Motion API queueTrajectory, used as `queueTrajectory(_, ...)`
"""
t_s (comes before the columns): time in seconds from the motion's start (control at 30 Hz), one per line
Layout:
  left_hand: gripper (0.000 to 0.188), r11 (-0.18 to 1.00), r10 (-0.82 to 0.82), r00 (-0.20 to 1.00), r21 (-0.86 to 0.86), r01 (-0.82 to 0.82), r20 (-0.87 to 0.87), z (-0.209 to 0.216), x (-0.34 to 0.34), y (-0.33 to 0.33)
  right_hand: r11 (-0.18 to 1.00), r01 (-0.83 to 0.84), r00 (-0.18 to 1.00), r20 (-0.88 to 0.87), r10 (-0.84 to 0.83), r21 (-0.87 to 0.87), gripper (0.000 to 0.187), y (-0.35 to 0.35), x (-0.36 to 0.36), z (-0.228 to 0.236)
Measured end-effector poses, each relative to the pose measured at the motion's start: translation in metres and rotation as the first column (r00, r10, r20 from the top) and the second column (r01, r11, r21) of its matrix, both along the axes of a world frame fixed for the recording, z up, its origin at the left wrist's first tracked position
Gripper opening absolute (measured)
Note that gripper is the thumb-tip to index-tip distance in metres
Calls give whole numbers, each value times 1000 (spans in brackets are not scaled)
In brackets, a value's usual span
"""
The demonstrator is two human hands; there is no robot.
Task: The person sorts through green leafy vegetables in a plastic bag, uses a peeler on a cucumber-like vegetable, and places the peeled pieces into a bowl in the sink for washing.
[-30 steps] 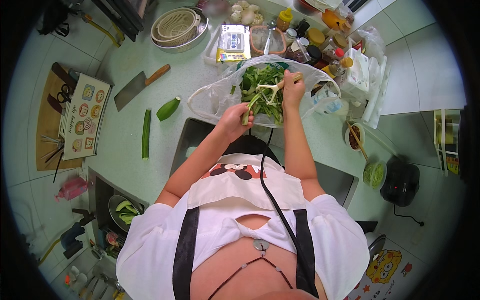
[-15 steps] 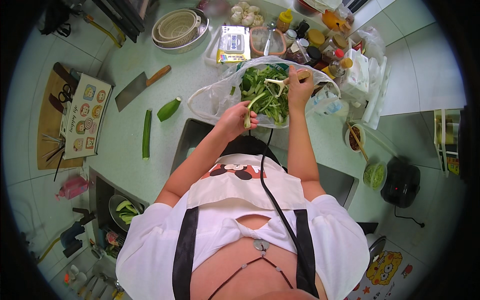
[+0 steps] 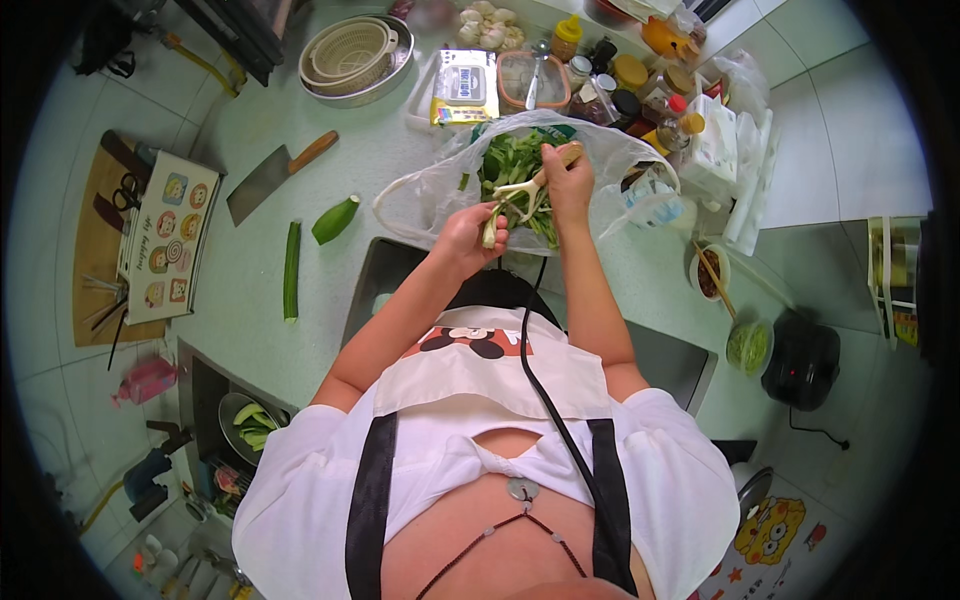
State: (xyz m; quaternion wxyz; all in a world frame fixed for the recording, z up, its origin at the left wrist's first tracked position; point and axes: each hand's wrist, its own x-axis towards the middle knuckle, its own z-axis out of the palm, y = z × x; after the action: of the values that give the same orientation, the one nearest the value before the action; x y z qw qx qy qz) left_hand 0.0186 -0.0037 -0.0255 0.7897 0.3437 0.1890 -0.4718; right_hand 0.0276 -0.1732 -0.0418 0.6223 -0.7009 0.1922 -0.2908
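My left hand [image 3: 473, 238] is closed round a pale green vegetable stalk [image 3: 490, 233], whose cut end points toward me. My right hand [image 3: 568, 188] grips the wooden handle of a peeler [image 3: 519, 191]. The peeler's cream-coloured head lies against the stalk just beyond my left fingers. Both hands are over the near side of an open clear plastic bag [image 3: 415, 208]. Leafy green peelings [image 3: 510, 155] fill its middle, and the stalk's far part cannot be told apart from them.
Left on the counter lie a cleaver [image 3: 262, 187], a cut cucumber piece [image 3: 335, 220] and a long thin green piece [image 3: 291, 270]. Nested strainers [image 3: 350, 55] stand at the back left. Jars and bottles [image 3: 630, 75] crowd behind the bag. The sink edge [image 3: 372, 270] is close below my hands.
My right hand has drawn the peeler down and left, toward my left hand, along the stalk. My left hand has shifted slightly left.
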Motion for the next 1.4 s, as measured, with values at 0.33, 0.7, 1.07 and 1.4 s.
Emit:
queueTrajectory(0.33,36,997,-50,996,-60,55,78,-1,-3,6,929,298,950,-32,-312,-218,25,-27,2,6)
queueTrajectory(0.7,29,964,-225,953,189,187,204,-10,12,-20,963,219,976,24,-218,-157,22,-31,1,5)
queueTrajectory(1.07,35,976,-64,888,215,-40,455,18,-1,1,937,171,975,187,-117,-304,20,-15,-11,47)
queueTrajectory(1.4,33,980,-10,836,170,-100,549,20,3,-12,982,6,988,148,-35,188,18,-13,-10,46)
